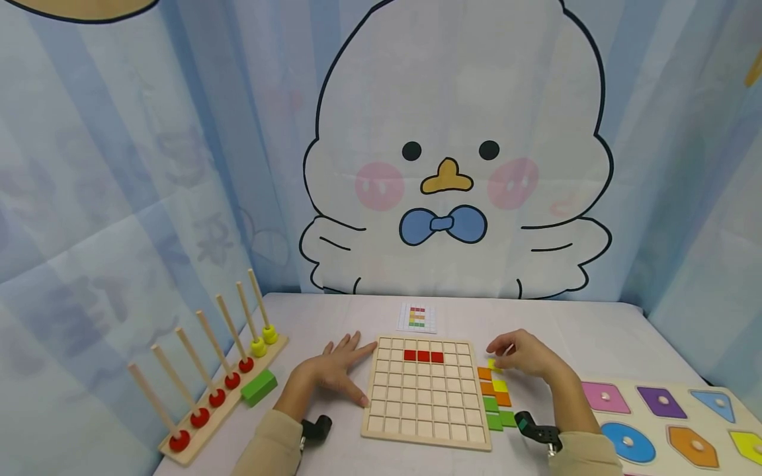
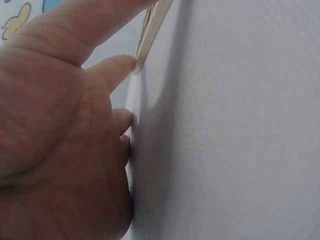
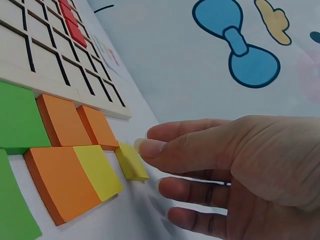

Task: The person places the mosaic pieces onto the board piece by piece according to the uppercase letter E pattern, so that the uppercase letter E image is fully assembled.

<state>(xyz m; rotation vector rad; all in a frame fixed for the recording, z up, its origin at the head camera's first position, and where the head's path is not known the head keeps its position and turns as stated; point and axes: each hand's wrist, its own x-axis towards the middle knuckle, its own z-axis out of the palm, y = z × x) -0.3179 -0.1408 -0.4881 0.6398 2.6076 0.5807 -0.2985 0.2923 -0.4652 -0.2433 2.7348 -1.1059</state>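
The right hand (image 1: 526, 354), fingers loosely bent, hovers over a row of small tiles beside a wooden grid board (image 1: 428, 404). One yellow tile (image 3: 132, 162) lies on the table just under the thumb tip; whether they touch, I cannot tell. The left hand (image 1: 333, 367) is spread flat, thumb and index finger against the board's left edge. Right of the board are two yellow tiles in all, three orange tiles (image 3: 65, 180) and three green tiles (image 1: 490, 403). Three red tiles (image 1: 423, 356) sit side by side in the grid.
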